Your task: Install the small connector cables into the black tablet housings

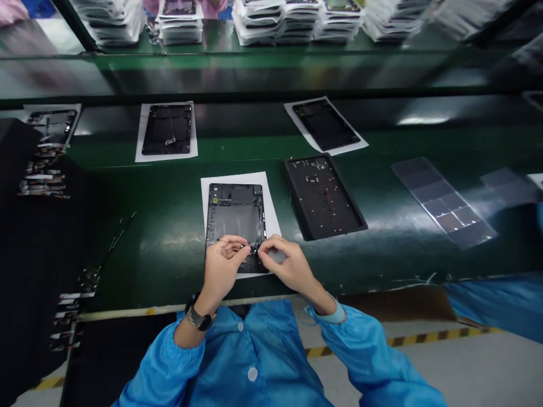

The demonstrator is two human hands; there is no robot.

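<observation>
A dark tablet back shell (236, 217) lies on a white sheet (274, 217) near the front edge of the green bench. Over its near end, my left hand (220, 265) and my right hand (285, 263) meet, each pinching one end of a small thin dark part (251, 247), perhaps a cable or strip. A watch sits on my left wrist. Both arms wear blue sleeves.
A black tray (323, 195) with small parts lies right of the shell. Two more shells on white sheets (167, 130) (326, 124) sit farther back. Strips of parts (42, 169) are at the left, clear film sheets (443, 200) at the right, stacked trays (275, 20) on the far shelf.
</observation>
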